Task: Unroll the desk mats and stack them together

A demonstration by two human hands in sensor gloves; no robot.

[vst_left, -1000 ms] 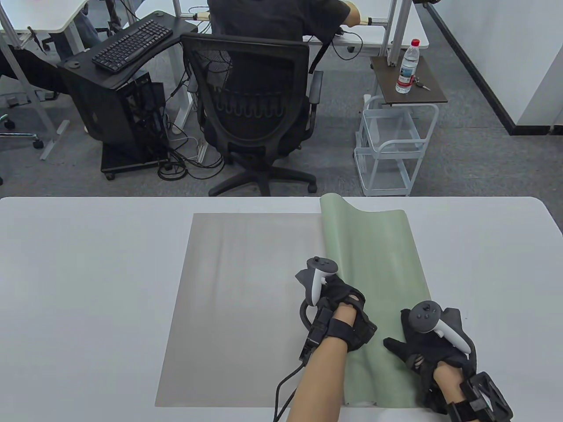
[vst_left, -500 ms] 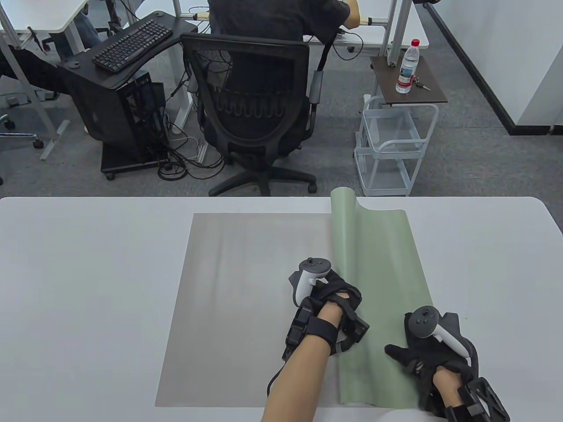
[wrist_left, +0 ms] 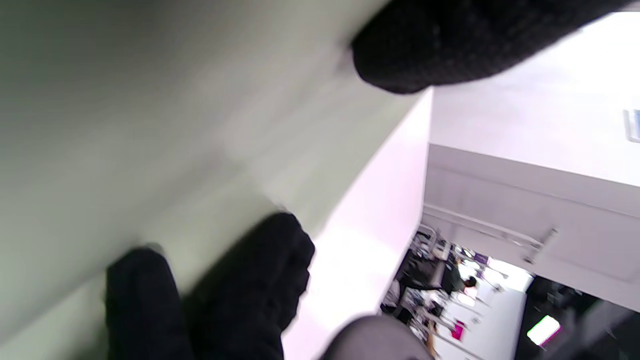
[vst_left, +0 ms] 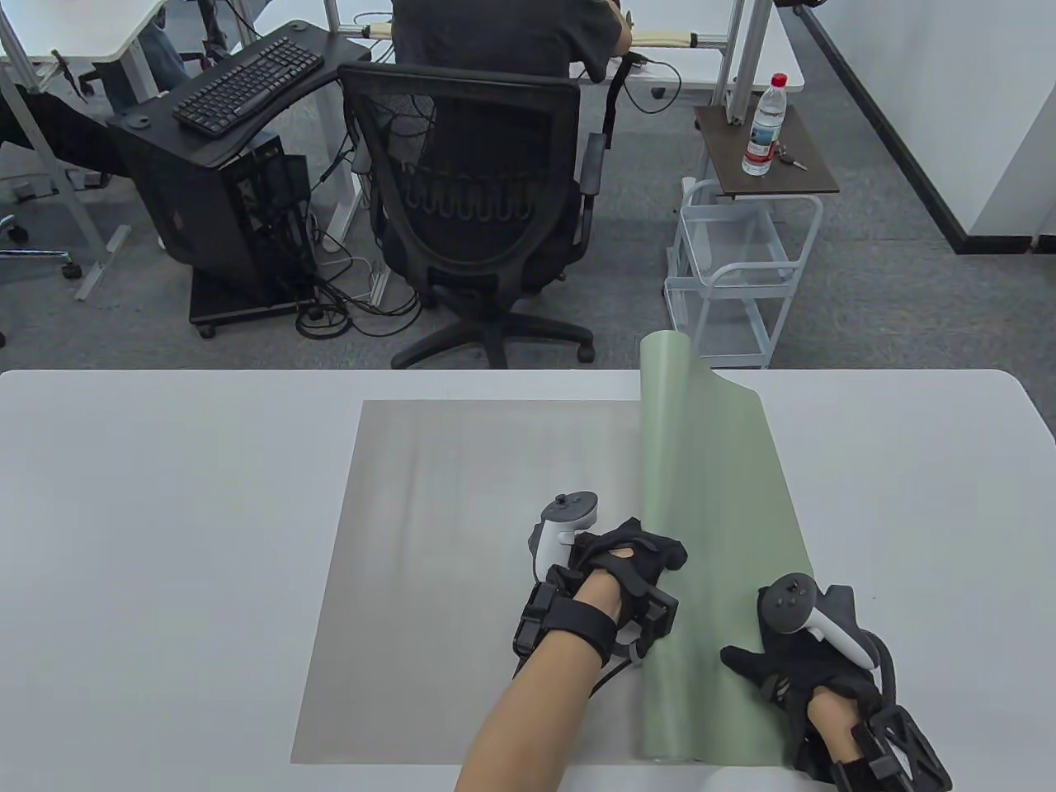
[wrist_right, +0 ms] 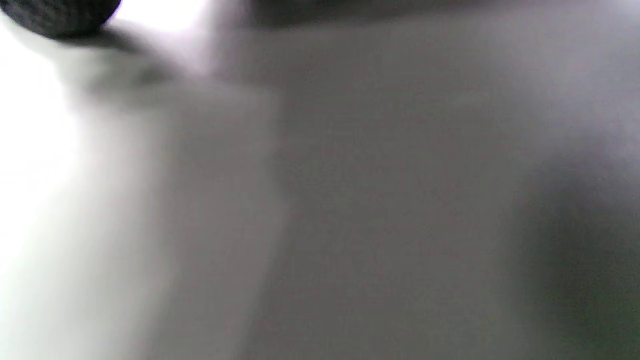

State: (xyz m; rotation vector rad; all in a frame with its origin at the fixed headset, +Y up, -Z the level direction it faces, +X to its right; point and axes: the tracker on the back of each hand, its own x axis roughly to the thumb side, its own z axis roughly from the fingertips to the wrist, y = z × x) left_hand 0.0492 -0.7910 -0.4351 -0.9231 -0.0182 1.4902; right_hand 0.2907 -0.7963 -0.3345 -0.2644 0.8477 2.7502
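Observation:
A grey desk mat [vst_left: 454,536] lies flat on the white table [vst_left: 124,536]. A green desk mat [vst_left: 726,495] lies over its right edge, partly unrolled. Its rolled part [vst_left: 660,429] runs from the table's far edge to the near edge. My left hand [vst_left: 643,554] curls over the roll near its middle and grips it. The left wrist view shows the green mat [wrist_left: 150,125] between my gloved fingers [wrist_left: 250,280]. My right hand [vst_left: 755,660] presses flat on the green mat's near right corner. The right wrist view is blurred, with one fingertip [wrist_right: 60,15] at the top left.
The roll's far end sticks out a little past the table's far edge. Beyond that edge stand a black office chair [vst_left: 478,206] with a seated person and a white wire cart [vst_left: 734,272]. Bare table shows left of the grey mat and right of the green one.
The green roll has moved to the right, so less green mat lies open. My left hand turned with it, the wrist swinging left. My right hand stayed in place.

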